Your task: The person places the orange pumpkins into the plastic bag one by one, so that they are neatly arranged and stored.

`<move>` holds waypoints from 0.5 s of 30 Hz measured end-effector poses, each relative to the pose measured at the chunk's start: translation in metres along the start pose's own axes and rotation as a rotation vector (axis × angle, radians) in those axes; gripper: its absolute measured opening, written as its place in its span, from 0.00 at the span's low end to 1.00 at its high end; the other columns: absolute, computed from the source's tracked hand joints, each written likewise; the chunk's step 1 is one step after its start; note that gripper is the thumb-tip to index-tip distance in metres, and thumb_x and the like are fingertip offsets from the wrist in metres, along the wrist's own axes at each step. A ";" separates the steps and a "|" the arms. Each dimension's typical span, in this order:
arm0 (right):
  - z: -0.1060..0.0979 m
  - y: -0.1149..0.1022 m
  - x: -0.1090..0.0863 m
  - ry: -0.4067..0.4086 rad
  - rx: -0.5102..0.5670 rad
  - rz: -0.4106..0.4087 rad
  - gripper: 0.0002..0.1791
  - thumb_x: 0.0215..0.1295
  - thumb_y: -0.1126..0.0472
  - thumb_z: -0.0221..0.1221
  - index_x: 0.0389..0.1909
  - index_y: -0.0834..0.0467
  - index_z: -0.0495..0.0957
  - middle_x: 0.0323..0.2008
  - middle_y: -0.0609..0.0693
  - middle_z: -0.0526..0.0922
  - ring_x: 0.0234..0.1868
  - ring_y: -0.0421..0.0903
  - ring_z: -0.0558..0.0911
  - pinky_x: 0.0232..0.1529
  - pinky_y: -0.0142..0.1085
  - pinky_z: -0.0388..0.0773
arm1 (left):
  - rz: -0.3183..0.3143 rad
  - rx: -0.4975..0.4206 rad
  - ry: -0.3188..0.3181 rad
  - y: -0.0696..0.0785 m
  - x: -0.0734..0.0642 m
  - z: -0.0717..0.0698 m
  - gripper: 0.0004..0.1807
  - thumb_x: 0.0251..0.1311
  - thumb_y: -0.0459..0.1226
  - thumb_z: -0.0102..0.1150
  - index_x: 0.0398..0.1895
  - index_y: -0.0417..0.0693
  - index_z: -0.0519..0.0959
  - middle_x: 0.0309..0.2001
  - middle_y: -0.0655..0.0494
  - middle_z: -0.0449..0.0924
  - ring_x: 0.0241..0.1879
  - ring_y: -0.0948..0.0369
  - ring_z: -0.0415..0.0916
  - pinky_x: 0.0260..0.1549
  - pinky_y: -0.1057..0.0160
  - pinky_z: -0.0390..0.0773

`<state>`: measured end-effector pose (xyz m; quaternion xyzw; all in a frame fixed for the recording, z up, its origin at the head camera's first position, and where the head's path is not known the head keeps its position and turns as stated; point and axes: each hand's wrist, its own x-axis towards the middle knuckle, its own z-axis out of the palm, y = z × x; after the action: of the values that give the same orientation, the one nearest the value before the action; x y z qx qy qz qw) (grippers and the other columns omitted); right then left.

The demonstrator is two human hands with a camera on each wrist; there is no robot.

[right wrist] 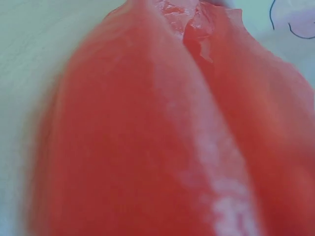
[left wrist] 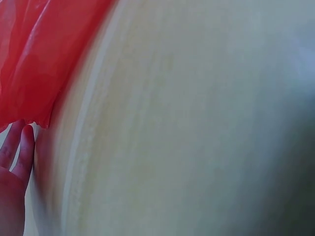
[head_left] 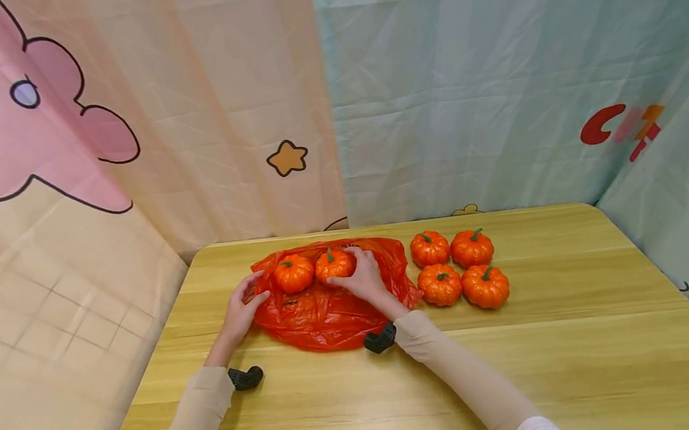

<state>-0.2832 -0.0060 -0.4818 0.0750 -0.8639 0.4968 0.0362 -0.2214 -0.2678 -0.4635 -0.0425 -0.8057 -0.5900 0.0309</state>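
Note:
A red plastic bag [head_left: 325, 329] lies spread at the back left of the table. Two small orange pumpkins with green stems are on it, a left pumpkin [head_left: 294, 273] and a right pumpkin [head_left: 332, 265]. My right hand [head_left: 366, 277] grips the right pumpkin from its right side, thumb in front and fingers behind. At the bag's left edge is my left hand [head_left: 241, 313], thumb and fingers spread apart. In the left wrist view, its straight fingers [left wrist: 25, 147] reach right to the bag's edge. Red plastic [right wrist: 138, 128] fills most of the right wrist view, and the right hand is hidden there.
Just right of the bag stand several more orange pumpkins [head_left: 440, 285] in a close cluster. The wooden table [head_left: 583, 330] meets printed cloth [head_left: 245, 113] at its back and sides. Each wrist wears a black camera mount [head_left: 380, 338].

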 end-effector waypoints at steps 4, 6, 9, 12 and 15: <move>0.000 0.001 -0.001 0.029 0.011 0.010 0.40 0.46 0.52 0.74 0.60 0.58 0.69 0.55 0.61 0.68 0.55 0.59 0.72 0.60 0.51 0.71 | -0.003 0.014 0.001 0.003 -0.001 0.000 0.27 0.67 0.30 0.50 0.69 0.35 0.61 0.70 0.37 0.60 0.70 0.45 0.57 0.51 0.86 0.62; 0.000 0.001 -0.001 0.043 0.023 0.004 0.40 0.46 0.52 0.74 0.59 0.58 0.68 0.54 0.60 0.69 0.55 0.59 0.73 0.59 0.50 0.72 | -0.004 0.020 0.003 0.004 -0.002 0.000 0.27 0.67 0.30 0.50 0.68 0.35 0.61 0.69 0.37 0.60 0.69 0.45 0.57 0.51 0.86 0.62; 0.001 0.001 -0.001 0.058 0.038 -0.007 0.37 0.48 0.54 0.74 0.58 0.58 0.68 0.54 0.59 0.70 0.55 0.58 0.74 0.59 0.49 0.72 | -0.002 0.020 0.001 0.003 -0.001 0.000 0.27 0.67 0.30 0.50 0.68 0.34 0.61 0.69 0.36 0.60 0.69 0.45 0.57 0.51 0.86 0.63; 0.003 0.001 -0.001 0.068 0.050 -0.012 0.34 0.50 0.55 0.72 0.57 0.58 0.68 0.54 0.59 0.71 0.55 0.57 0.74 0.59 0.49 0.72 | 0.006 0.007 -0.002 -0.001 0.000 -0.001 0.27 0.67 0.30 0.50 0.69 0.33 0.60 0.69 0.35 0.60 0.69 0.44 0.58 0.51 0.85 0.63; 0.004 0.000 -0.003 0.075 0.054 -0.012 0.32 0.51 0.56 0.72 0.56 0.58 0.70 0.54 0.59 0.72 0.54 0.57 0.74 0.58 0.49 0.72 | 0.014 -0.017 0.000 -0.012 0.005 -0.001 0.28 0.67 0.30 0.51 0.69 0.34 0.60 0.69 0.35 0.60 0.68 0.43 0.58 0.50 0.86 0.63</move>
<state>-0.2806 -0.0091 -0.4841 0.0626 -0.8477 0.5221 0.0697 -0.2272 -0.2725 -0.4741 -0.0486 -0.8003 -0.5967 0.0347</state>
